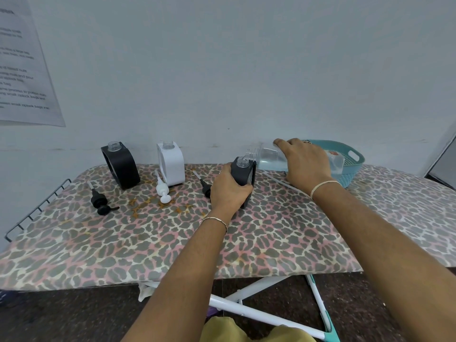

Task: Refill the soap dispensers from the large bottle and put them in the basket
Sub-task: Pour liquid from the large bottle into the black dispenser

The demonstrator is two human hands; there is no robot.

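My left hand (228, 191) grips a black soap dispenser (244, 172) that stands upright on the board with its neck open. My right hand (304, 160) holds the large clear bottle (270, 157) of pale blue liquid tipped on its side, its mouth right above the dispenser's neck. Further left stand a second black dispenser (121, 164) and a white dispenser (171, 162), both without pumps. A black pump (100, 202), a white pump (162, 190) and another black pump (206, 187) lie on the board. The teal basket (350, 161) sits behind my right hand.
The leopard-print ironing board (172, 243) stands against a pale wall, with a wire rack (37, 208) at its left end. A thin white tube (281, 182) lies on the board under my right forearm. A printed sheet (22, 70) hangs on the wall at left.
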